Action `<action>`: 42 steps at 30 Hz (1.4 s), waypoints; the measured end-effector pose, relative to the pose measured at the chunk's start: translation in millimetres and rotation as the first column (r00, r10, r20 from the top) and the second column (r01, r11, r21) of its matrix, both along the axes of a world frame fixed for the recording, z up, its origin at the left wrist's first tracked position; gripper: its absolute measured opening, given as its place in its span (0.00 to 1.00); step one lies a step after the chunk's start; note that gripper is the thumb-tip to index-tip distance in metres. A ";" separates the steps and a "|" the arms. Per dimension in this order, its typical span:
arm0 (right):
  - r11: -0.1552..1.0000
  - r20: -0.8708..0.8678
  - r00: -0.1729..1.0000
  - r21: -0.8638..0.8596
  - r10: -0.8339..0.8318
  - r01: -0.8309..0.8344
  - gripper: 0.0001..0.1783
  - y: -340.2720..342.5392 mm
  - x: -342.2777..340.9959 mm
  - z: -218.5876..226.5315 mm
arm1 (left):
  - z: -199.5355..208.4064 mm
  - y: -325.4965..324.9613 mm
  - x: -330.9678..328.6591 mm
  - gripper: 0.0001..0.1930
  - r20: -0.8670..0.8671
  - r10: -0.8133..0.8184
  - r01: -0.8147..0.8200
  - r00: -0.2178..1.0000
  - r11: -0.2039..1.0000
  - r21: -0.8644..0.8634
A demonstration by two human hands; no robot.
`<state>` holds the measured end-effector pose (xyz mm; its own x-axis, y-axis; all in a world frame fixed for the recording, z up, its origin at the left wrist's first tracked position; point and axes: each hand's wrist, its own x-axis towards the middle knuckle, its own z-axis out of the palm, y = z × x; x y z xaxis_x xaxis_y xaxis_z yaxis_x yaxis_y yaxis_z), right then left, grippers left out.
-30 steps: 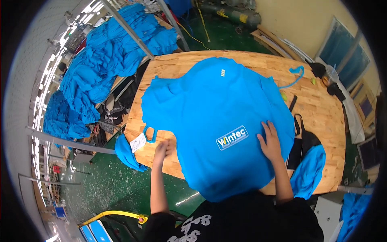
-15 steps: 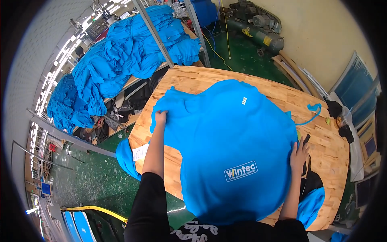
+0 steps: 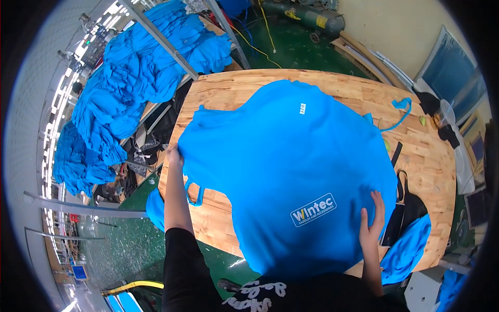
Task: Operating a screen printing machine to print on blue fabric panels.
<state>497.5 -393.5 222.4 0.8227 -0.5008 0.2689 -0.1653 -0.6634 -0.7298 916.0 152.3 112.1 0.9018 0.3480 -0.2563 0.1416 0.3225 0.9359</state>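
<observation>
A wide blue fabric cover [image 3: 291,156] lies spread over the wooden table, its near edge reaching my body. It carries a small white label [image 3: 302,108] toward the far side and a printed patch [image 3: 313,210] nearer me. At its left edge, my left hand [image 3: 175,157] is closed on the cloth, fingers partly hidden. Fingers apart, my right hand [image 3: 372,221] rests on the cover's right part. Below the left flap, a blue strap loop [image 3: 195,193] shows on the wood. Close to my right hand lies a black and blue fabric piece [image 3: 408,234].
The wooden table [image 3: 426,156] bears a loose blue strap [image 3: 405,106] at the far right. A plastic cup [image 3: 446,112] stands by its right edge. Heaped blue cloth [image 3: 125,78] fills a rack at the left, beside a metal post [image 3: 161,39]. A compressor [image 3: 291,15] sits beyond.
My left hand has drawn the cover's flap outward to the left, and a strap loop now shows beneath. My right hand has shifted from the right edge onto the cover. The view has tilted.
</observation>
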 end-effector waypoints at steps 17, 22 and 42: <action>0.990 -0.019 1.000 0.138 0.018 -0.015 0.17 -1.2 -68.0 -12.5 | 43.4 -2.4 13.5 0.20 -0.268 -0.482 0.537 0.834 0.820 0.199; 0.986 0.006 0.999 0.159 0.047 -0.048 0.17 -6.3 -74.8 -10.7 | 49.5 0.9 28.4 0.21 0.018 -0.219 0.144 0.976 0.698 0.702; 0.986 -0.209 0.976 -0.167 -0.063 0.027 0.22 -82.6 -48.8 -76.3 | 69.7 -330.8 -452.3 0.34 -0.440 -0.578 0.257 0.687 -0.373 0.891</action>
